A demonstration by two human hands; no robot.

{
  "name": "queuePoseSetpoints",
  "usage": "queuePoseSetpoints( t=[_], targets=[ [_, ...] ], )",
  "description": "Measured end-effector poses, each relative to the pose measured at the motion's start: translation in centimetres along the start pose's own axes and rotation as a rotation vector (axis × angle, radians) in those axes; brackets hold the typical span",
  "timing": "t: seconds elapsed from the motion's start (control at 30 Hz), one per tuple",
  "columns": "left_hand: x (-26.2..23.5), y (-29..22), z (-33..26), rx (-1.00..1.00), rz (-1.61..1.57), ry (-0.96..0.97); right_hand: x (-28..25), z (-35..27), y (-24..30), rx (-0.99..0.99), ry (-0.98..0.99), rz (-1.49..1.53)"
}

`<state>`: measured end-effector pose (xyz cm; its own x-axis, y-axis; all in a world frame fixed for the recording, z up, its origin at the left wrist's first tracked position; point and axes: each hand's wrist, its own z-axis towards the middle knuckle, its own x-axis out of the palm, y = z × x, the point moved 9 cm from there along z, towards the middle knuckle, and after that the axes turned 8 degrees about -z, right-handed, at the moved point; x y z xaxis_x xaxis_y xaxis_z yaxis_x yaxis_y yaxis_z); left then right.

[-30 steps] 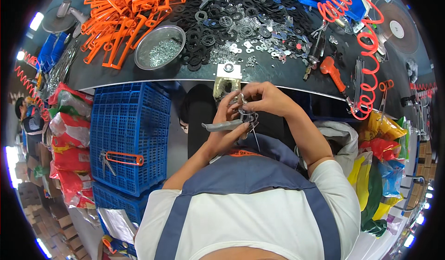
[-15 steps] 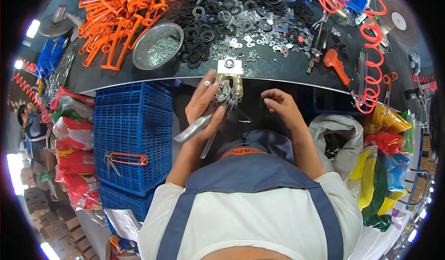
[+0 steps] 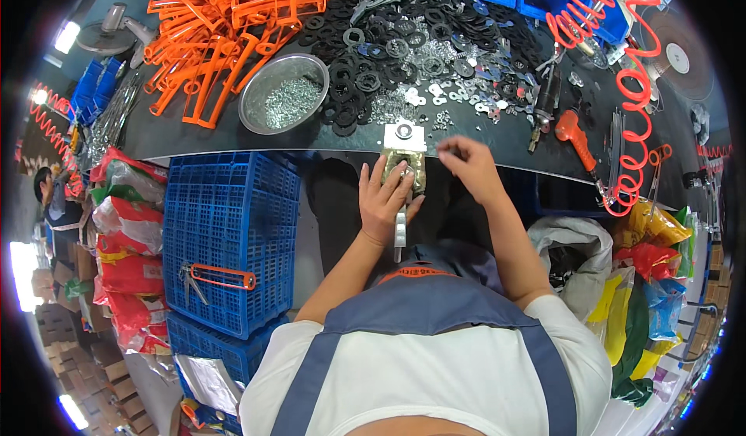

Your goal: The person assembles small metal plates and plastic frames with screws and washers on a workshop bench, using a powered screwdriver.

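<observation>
My left hand [image 3: 384, 203] is at the front edge of the workbench, its fingers around a metal part with a grey handle [image 3: 400, 232] that hangs down toward my apron. The fingers hide most of the part. The part lies against a brass-coloured block [image 3: 418, 173] below a pale metal plate [image 3: 405, 135] with a round piece on top. To the right of the block, my right hand [image 3: 472, 170] is raised with its fingers curled together. Anything between those fingertips is hidden or too small to make out.
A metal bowl [image 3: 249, 103] of small shiny parts stands left of the plate. Behind are orange frames [image 3: 225, 36] and heaped black rings [image 3: 346, 86]. An orange-handled air tool [image 3: 573, 133] and a coiled red hose [image 3: 637, 125] lie right. Blue crates [image 3: 225, 242] stand below left.
My left hand has turned the metal part so its handle points straight down, against the block. My right hand has risen toward the bench edge and curled more. The view has shifted slightly.
</observation>
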<state>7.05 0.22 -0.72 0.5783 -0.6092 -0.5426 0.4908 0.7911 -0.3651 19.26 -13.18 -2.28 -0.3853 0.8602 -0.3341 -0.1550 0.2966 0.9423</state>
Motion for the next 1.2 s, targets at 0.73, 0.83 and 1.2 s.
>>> queuePoseSetpoints(
  t=[0.73,0.83,1.2],
  targets=[
    [0.2,0.7,0.1,-0.192,-0.246,0.370,1.2,4.3,-0.2,0.241,0.051,0.708],
    [-0.7,0.7,0.4,-0.199,-0.417,0.361,0.0,1.0,2.8,0.044,-0.065,0.270],
    [-2.6,1.3,1.4,-0.195,-0.447,0.033,7.8,-6.6,9.1,-0.764,-0.180,-0.981]
  ],
)
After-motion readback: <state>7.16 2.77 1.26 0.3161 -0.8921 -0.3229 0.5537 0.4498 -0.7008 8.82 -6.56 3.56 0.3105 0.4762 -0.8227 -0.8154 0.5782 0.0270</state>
